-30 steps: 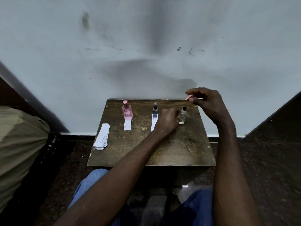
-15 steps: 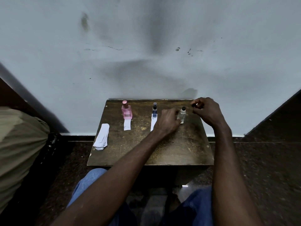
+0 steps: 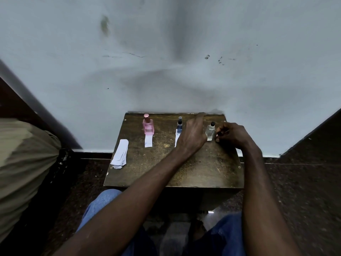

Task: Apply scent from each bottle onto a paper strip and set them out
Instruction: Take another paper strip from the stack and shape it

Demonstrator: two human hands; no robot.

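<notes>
Change, left hand (image 3: 193,135): the fingers, curled by the clear bottle (image 3: 210,131) half a second ago, now stretch toward the far edge of the bench (image 3: 203,172) and grip nothing visible.
Change, right hand (image 3: 231,134): it has dropped from cap height to beside the bottle's body. Fingers are curled, on what I cannot tell.
Clear bottle: upright between the hands, just beside each.
Set out: pink bottle (image 3: 148,126) with its strip (image 3: 148,142); blue bottle (image 3: 179,124) with its strip (image 3: 176,140) half hidden by the left hand.
Edges: spare strips (image 3: 120,154) overhang the left edge; the bottles stand near the wall (image 3: 166,71).
Room: the left forearm crosses the near half.

Bottles (image 3: 148,126) line the back of the table (image 3: 166,174), strip stack (image 3: 120,154) left.
</notes>
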